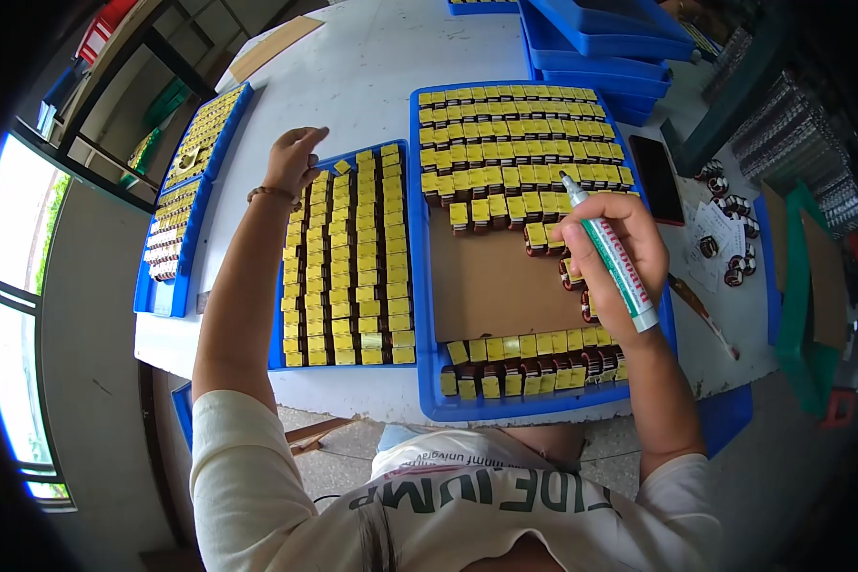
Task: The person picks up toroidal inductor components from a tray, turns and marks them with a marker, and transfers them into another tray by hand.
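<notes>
My right hand [620, 250] is wrapped round a white and green whiteboard marker [608, 253], its dark tip pointing up and away. Beneath it lies a large blue tray [425, 315] with rows of yellow-topped coil components [515, 129]. A few loose coils sit by my fingers, one partly hidden. My left hand [296, 157] hovers at the far left corner of a second blue tray [276, 334], index finger stretched out and the others curled, with nothing visible between them. Close to it, one yellow-topped coil [342, 166] sits askew on its row.
Another narrow blue tray [186, 276] of yellow parts stands at the left edge. Blue trays [601, 71] are stacked at the back right. A black phone [655, 176], a brush [705, 315] and loose coils [734, 205] lie right of the large tray.
</notes>
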`<state>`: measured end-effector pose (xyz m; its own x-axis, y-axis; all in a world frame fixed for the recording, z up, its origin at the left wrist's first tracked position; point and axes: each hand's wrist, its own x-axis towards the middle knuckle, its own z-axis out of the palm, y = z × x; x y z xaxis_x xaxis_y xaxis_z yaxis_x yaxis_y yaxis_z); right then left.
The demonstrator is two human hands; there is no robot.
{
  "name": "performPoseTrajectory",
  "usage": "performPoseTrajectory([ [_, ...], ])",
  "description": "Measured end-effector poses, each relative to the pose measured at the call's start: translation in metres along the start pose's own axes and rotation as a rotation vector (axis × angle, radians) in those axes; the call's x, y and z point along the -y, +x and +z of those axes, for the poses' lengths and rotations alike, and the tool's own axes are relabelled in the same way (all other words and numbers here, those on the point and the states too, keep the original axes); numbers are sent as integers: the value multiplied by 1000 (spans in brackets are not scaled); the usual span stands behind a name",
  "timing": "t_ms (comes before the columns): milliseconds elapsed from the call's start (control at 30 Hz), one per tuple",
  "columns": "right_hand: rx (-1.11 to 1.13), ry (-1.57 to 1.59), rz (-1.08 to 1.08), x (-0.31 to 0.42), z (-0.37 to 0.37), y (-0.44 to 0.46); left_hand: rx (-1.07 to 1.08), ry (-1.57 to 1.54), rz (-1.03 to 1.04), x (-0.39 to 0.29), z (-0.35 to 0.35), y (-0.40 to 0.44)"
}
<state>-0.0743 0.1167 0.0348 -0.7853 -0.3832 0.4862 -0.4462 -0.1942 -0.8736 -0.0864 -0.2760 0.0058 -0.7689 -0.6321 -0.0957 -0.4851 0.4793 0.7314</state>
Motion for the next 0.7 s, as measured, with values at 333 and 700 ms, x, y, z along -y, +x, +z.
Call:
performPoseTrajectory([
  [333, 16, -35, 9, 2, 0, 0, 39, 769, 507, 8, 12, -7],
  [700, 15, -36, 15, 2, 2, -1, 114, 785, 551, 3, 13, -3],
])
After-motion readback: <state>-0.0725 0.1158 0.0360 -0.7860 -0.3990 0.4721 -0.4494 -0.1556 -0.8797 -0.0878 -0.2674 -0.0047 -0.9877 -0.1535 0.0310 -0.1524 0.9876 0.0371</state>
